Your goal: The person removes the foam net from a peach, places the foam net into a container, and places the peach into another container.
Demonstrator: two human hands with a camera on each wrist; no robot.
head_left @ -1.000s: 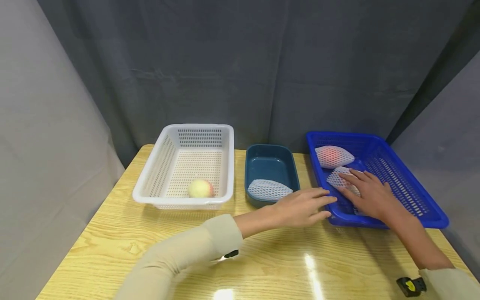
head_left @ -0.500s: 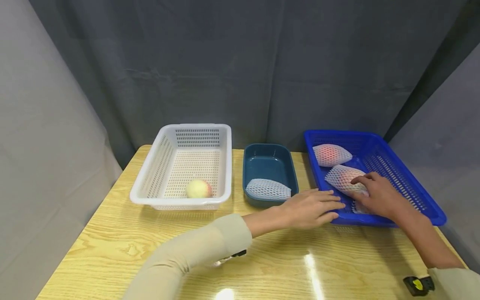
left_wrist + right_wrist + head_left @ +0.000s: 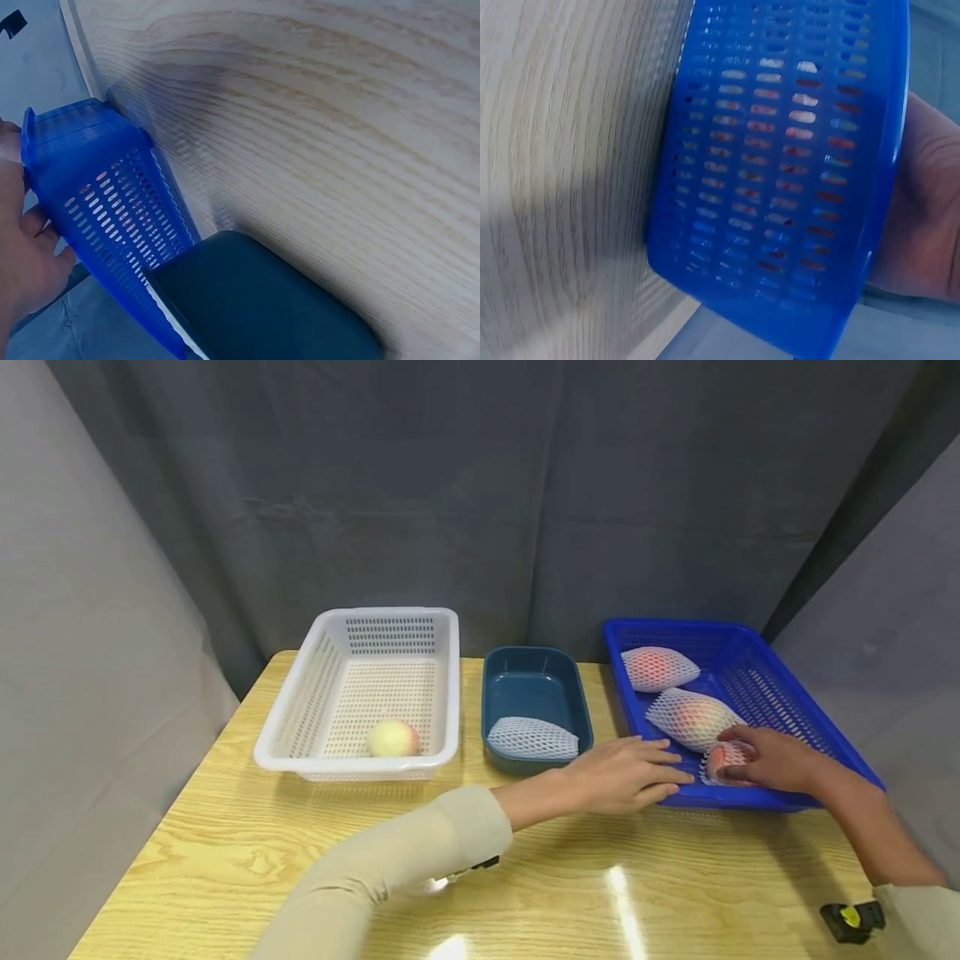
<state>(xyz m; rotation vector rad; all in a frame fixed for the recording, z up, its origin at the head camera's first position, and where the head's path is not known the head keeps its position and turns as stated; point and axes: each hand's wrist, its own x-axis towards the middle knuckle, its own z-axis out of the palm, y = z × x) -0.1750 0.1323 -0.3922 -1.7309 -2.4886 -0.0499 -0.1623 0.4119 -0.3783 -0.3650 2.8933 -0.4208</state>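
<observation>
In the blue basket [image 3: 806, 727] lie three peaches in white foam nets: one at the back [image 3: 656, 669], a middle peach [image 3: 693, 718], and a front peach [image 3: 717, 764]. My right hand [image 3: 780, 760] reaches over the front rim, thumb and fingers curled round the front peach. My left hand [image 3: 626, 774] lies with straight fingers at the basket's front left corner. In the right wrist view, the basket wall [image 3: 780, 172] hides the fingertips; reddish patches show through its slots. The left wrist view has the left hand [image 3: 30, 255] beside the basket rim.
A teal tray [image 3: 536, 689] holding an empty-looking foam net [image 3: 532, 738] stands left of the blue basket. Further left is a white basket [image 3: 390, 685] with a bare peach [image 3: 393, 738]. All stand on a wooden table [image 3: 225, 852] before a grey curtain [image 3: 390, 485].
My right hand has moved from the middle peach towards the basket's front, onto the front peach. My left hand has stayed near the basket corner, shifting only slightly. The view has drifted a little.
</observation>
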